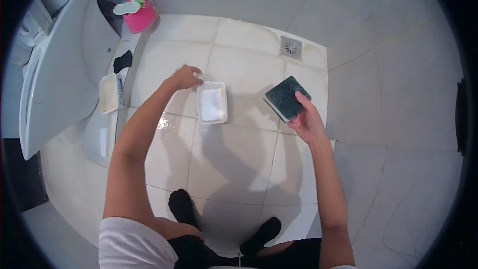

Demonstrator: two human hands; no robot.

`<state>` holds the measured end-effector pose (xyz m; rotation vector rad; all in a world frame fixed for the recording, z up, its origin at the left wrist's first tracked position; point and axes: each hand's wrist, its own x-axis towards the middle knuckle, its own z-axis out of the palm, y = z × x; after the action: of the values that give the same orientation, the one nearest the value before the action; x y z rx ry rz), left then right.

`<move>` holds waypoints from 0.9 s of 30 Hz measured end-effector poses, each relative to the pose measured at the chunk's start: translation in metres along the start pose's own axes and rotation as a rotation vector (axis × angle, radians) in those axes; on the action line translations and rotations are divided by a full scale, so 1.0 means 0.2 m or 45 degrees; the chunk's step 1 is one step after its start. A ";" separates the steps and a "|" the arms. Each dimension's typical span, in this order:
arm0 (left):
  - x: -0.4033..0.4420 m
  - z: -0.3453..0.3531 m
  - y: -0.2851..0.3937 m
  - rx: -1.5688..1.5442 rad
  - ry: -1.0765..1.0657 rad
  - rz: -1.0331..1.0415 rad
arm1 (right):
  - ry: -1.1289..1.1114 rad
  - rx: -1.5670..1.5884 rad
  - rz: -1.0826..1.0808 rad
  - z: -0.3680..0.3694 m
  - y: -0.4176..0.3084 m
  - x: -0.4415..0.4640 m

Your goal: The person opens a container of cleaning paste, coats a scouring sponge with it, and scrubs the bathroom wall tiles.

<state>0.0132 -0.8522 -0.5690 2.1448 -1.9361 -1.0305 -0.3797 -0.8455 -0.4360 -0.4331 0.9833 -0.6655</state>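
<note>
My right hand (309, 122) grips a thick scouring sponge (287, 98), dark green on top with a pale layer beneath. The thumb lies across its upper face, and it is held above the floor on the right. My left hand (185, 77) is at the upper left corner of a rectangular white plastic tub (212, 103). Thumb and forefinger are apart there; I cannot tell whether they touch the rim. Something whitish covers the inside of the tub, which stands on the tiled floor.
A metal floor drain (291, 48) lies near the far right corner. On the left ledge are a second tub (110, 93), a black cloth-like piece (123, 62) and a pink brush holder (140, 20). Wet tiles (167, 122) shine left of centre. My black-socked feet (182, 206) stand below.
</note>
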 end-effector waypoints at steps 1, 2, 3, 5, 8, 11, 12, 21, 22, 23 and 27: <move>-0.04 0.02 0.01 0.017 -0.002 -0.008 | 0.020 -0.122 -0.034 -0.03 0.03 -0.02; -0.10 0.05 0.06 -0.334 -0.134 -0.191 | 0.084 -0.184 -0.042 -0.03 0.04 -0.02; -0.14 0.08 0.10 -0.686 -0.257 -0.371 | 0.083 -0.180 -0.034 -0.01 0.05 -0.03; -0.17 0.12 0.14 -0.876 -0.267 -0.430 | 0.156 -0.595 -0.083 0.04 0.06 -0.06; -0.21 0.10 0.29 -1.098 -0.379 -0.339 | 0.072 -0.867 -0.146 0.09 0.15 -0.06; -0.28 0.00 0.52 -1.300 -0.470 -0.123 | 0.061 -1.014 -0.202 0.11 0.19 -0.05; -0.29 -0.03 0.59 -1.293 -0.470 -0.107 | -0.019 -0.944 -0.194 0.15 0.17 -0.08; -0.41 -0.13 0.98 -1.152 -0.269 0.143 | 0.403 -1.318 -0.406 0.24 0.07 -0.21; -0.42 -0.13 1.01 -1.117 -0.235 0.172 | 0.415 -1.317 -0.401 0.24 0.06 -0.21; -0.44 -0.13 1.04 -1.082 -0.200 0.205 | 0.381 -1.360 -0.395 0.25 0.06 -0.21; -0.50 -0.14 1.14 -0.939 -0.113 0.286 | 0.403 -1.500 -0.512 0.25 0.09 -0.21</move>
<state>-0.1644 -0.8175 -0.3964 1.4633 -1.4398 -1.4999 -0.3464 -0.8019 -0.3973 -1.6269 1.5624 -0.4478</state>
